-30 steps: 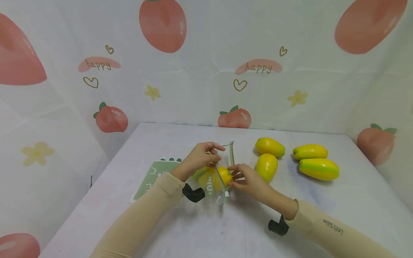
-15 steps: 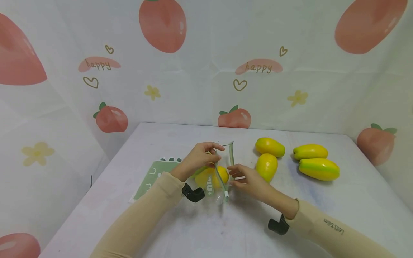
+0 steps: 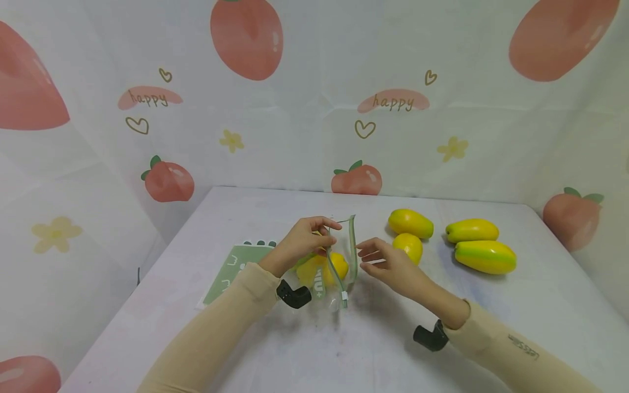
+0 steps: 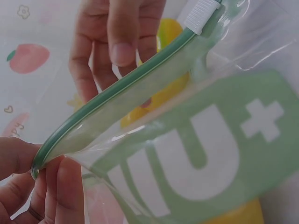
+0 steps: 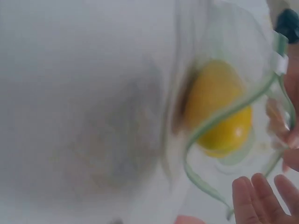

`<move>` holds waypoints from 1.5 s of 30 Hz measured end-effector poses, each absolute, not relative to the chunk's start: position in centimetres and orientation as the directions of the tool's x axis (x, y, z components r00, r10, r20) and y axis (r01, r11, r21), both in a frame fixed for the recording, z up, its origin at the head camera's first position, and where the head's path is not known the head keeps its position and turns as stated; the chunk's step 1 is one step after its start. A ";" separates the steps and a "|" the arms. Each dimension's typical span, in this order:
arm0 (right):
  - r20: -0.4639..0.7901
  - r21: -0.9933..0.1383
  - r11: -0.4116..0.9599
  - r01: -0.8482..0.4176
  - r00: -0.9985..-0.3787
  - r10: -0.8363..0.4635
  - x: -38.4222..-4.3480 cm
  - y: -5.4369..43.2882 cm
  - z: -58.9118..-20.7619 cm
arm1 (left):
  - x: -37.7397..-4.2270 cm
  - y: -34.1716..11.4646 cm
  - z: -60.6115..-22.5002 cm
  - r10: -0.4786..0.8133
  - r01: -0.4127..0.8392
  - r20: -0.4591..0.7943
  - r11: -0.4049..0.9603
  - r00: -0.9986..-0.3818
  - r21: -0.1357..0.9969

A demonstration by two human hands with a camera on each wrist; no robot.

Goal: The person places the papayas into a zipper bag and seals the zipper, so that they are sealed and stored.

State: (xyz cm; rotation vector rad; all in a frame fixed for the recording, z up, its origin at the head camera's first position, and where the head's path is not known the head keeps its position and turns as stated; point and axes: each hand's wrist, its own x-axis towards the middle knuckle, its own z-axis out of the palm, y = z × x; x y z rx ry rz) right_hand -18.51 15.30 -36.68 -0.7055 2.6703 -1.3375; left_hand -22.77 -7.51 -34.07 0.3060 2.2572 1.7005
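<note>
My left hand point(image 3: 306, 243) pinches the green rim of a clear zip bag point(image 4: 187, 154) between thumb and fingers. The bag's mouth gapes toward the right, with a white slider point(image 4: 203, 16) at the near end of its green zip strip. Inside lies yellow fruit point(image 5: 217, 107), partly hidden behind the green print and the left hand. My right hand point(image 3: 393, 265) hovers just right of the mouth, fingers loosely bent and holding nothing. Behind it, a yellow fruit point(image 3: 409, 247) is partly covered by that hand.
Another yellow fruit point(image 3: 410, 224) sits farther back. Two elongated yellow-green fruits point(image 3: 472, 231) lie side by side at the right. A flat green-and-white printed bag point(image 3: 241, 262) lies on the table left of my left hand. A patterned cloth backdrop point(image 3: 295, 136) stands behind the table.
The right hand has let go of the fruit at the bag's mouth and drawn back to the right. That fruit has settled slightly leftward inside; my left hand keeps its place.
</note>
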 end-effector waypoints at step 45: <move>-0.071 -0.656 0.753 -0.053 -0.989 -0.132 -19.7 23.6 -37.5 | -23.1 -7.6 -34.5 0.363 -0.010 -0.106 0.257 -0.926 0.966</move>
